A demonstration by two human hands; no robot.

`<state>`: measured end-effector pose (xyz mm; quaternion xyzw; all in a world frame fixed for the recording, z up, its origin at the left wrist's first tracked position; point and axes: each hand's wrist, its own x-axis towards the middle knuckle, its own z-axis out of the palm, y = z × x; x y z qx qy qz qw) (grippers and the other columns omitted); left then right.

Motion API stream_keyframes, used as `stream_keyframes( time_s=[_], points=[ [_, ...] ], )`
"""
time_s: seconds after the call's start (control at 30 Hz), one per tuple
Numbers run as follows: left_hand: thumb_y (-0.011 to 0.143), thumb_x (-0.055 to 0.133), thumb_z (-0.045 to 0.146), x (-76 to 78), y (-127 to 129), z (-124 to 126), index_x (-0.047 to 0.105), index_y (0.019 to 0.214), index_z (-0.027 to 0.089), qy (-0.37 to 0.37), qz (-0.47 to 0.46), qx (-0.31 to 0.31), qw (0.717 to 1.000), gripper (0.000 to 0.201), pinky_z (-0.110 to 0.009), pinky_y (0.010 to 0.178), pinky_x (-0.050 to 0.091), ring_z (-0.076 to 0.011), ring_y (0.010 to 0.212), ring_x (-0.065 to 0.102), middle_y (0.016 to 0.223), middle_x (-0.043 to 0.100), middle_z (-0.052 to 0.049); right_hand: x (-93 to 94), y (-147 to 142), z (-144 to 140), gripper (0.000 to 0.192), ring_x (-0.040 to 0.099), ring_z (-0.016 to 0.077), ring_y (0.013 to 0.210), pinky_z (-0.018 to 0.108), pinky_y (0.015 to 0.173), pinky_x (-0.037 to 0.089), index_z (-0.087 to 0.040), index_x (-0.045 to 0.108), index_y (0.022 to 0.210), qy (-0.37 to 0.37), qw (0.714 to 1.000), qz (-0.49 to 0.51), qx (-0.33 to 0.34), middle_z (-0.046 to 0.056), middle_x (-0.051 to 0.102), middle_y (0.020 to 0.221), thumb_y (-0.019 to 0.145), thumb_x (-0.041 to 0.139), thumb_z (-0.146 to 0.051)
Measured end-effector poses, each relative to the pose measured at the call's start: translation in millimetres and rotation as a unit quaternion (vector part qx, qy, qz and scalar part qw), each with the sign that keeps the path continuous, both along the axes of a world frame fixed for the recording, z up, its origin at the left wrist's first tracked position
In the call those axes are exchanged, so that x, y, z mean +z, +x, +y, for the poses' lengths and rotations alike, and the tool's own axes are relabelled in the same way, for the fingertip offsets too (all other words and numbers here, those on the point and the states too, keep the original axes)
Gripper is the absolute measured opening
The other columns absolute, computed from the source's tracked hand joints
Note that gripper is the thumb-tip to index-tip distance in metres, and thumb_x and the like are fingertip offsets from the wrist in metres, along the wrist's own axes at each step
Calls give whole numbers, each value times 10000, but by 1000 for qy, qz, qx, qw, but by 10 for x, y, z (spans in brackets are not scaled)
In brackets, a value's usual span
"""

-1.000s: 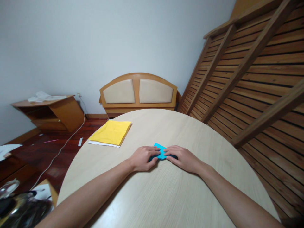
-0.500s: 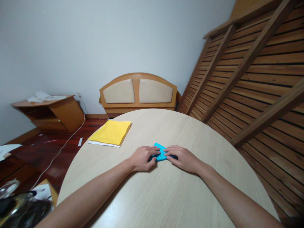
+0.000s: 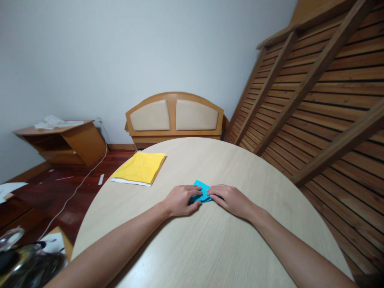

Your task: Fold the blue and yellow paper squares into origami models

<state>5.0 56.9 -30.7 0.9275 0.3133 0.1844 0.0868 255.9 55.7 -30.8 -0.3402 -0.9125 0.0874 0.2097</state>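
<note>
A small folded piece of blue paper point(image 3: 201, 188) lies flat on the round light-wood table point(image 3: 210, 248). My left hand point(image 3: 180, 200) presses on its left side, with fingers over the paper and thumb at its near edge. From the right, my right hand point(image 3: 229, 199) holds the paper down, fingertips touching it. Both hands cover most of the paper; only its far corner shows.
A stack of yellow sheets point(image 3: 141, 167) on white paper lies at the table's far left edge. Behind the table stands a wooden headboard point(image 3: 175, 117). A slatted wooden frame point(image 3: 324, 92) leans on the right. A low wooden cabinet point(image 3: 64, 142) and a white cable point(image 3: 81, 184) are on the floor at left.
My fingers have shifted slightly on the blue paper, covering a little more of it; the arms and the paper stay in place.
</note>
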Motion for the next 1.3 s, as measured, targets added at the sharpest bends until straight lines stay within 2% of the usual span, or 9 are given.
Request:
stream_keyframes(
  time_s=[0.13,0.37,0.67,0.9,1.07,1.2,1.3],
  points=[
    [932,495,307,19,23,-22,653,1166,251,2,-6,10,1000,288,-351,1010,510,-211,1151,647,1228,696,-40,28,-49,-34,277,688,227,1041,363,914,530,-254,675,1197,4,1000,-25,3,58,733,1162,994,487,-245],
    [895,496,259,54,45,-45,660,1062,232,-4,-13,35,999,236,-333,916,545,-215,1009,691,1127,724,-42,33,-163,-76,403,696,239,1058,378,903,546,-266,582,1334,33,997,-67,6,70,715,1214,965,476,-143],
    [928,443,248,34,67,-18,646,977,209,1,11,52,999,212,-276,760,548,-183,816,700,932,738,-39,29,-196,-64,308,688,232,1002,347,849,532,-222,602,1260,90,992,-85,-18,80,730,1135,977,494,-164],
    [945,453,229,-8,72,-8,659,1011,209,30,-2,38,999,217,-284,767,562,-187,862,722,1010,752,-43,111,-266,-89,148,662,231,929,319,773,493,-182,671,1037,112,984,-129,-46,87,735,986,944,556,-174],
    [933,480,213,-53,75,9,681,974,200,55,-20,13,998,206,-293,772,572,-191,871,730,1045,755,-50,70,-252,-77,106,665,203,848,292,702,455,-198,688,987,151,981,-110,-47,55,734,913,958,591,-230],
    [950,475,248,-36,65,-5,685,1056,213,55,-39,6,998,238,-312,822,564,-197,915,725,1073,750,-50,59,-231,-71,83,673,195,803,291,675,439,-193,692,954,173,979,-91,-50,40,734,864,947,612,-215],
    [946,501,344,13,45,-39,667,1139,208,31,-67,2,997,290,-341,868,545,-224,974,706,1109,735,-71,78,-201,-71,112,682,185,785,285,683,440,-193,698,961,190,979,-60,-50,40,746,855,964,586,-205]
  ],
)
